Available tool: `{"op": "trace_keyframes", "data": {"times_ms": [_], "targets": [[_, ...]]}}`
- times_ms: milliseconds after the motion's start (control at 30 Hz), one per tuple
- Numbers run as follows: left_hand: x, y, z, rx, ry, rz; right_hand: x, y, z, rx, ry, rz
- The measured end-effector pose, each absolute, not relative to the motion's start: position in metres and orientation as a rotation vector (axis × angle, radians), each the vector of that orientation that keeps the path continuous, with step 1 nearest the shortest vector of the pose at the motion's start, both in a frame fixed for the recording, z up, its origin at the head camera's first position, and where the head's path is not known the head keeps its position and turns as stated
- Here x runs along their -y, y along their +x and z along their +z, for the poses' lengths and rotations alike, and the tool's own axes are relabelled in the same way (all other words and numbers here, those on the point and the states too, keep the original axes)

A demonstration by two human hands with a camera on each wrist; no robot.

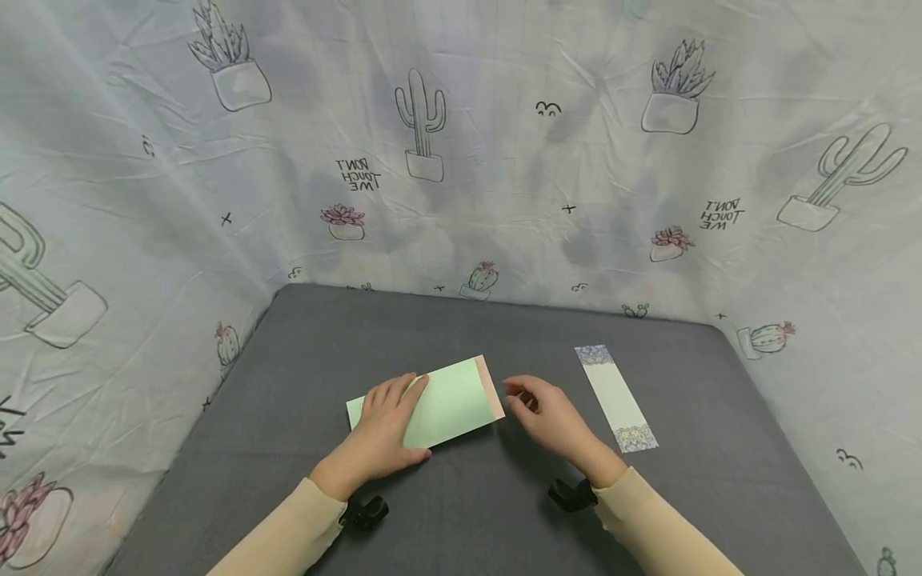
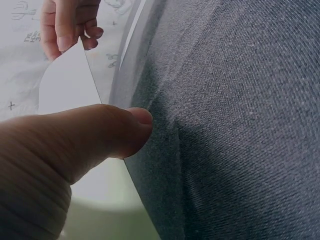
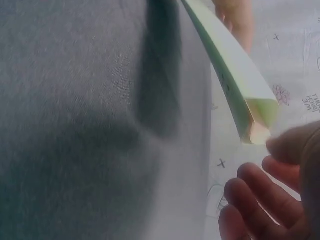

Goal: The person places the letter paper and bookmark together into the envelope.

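While the left hand (image 1: 379, 436), thumb and fingers spread, is gripping the green sleeve (image 1: 455, 402), probably to bow it open, the right hand (image 1: 553, 418) is hovering lower centre, fingers loosely curled.

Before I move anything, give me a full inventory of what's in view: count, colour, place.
Folded paper: 1, light green with a peach end, over the table's middle, in the left hand's grip
Paper strip: 1, pale with patterned bluish and yellowish ends, flat on the table, right side
Table: 1, dark grey, beneath everything
Printed cloth: number of sheets unclear, whitish with cactus and succulent prints, behind and beside the table
Wrist devices: 2, black, one at each wrist
Sleeves: 2, cream, on both forearms
Left hand: 1, bare, gripping the folded paper
Right hand: 1, bare, loosely curled, just off the peach end
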State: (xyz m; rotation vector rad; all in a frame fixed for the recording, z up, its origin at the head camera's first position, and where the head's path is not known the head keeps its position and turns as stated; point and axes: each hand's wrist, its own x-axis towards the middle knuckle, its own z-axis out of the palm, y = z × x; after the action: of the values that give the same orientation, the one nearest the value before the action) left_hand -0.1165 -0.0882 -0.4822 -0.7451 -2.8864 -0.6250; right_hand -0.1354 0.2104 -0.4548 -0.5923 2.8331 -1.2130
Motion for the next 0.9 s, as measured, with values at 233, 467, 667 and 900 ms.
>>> {"op": "trace_keyframes", "data": {"times_ms": [233,467,667,900], "targets": [[0.089,-0.117,-0.481,2.885,-0.748,-0.611,-0.224,-0.139,-0.457,-2.890,-0.548,-1.198],[0.089,-0.118,-0.477,2.893,-0.747,-0.619,-0.240,-0.145,-0.454,-2.942,-0.451,-1.222],[0.089,-0.119,-0.476,2.883,-0.751,-0.618,-0.256,-0.153,-0.453,-3.005,-0.320,-1.214],[0.087,-0.118,-0.476,2.874,-0.757,-0.628,-0.276,-0.169,-0.462,-3.050,-0.241,-1.125]]}}
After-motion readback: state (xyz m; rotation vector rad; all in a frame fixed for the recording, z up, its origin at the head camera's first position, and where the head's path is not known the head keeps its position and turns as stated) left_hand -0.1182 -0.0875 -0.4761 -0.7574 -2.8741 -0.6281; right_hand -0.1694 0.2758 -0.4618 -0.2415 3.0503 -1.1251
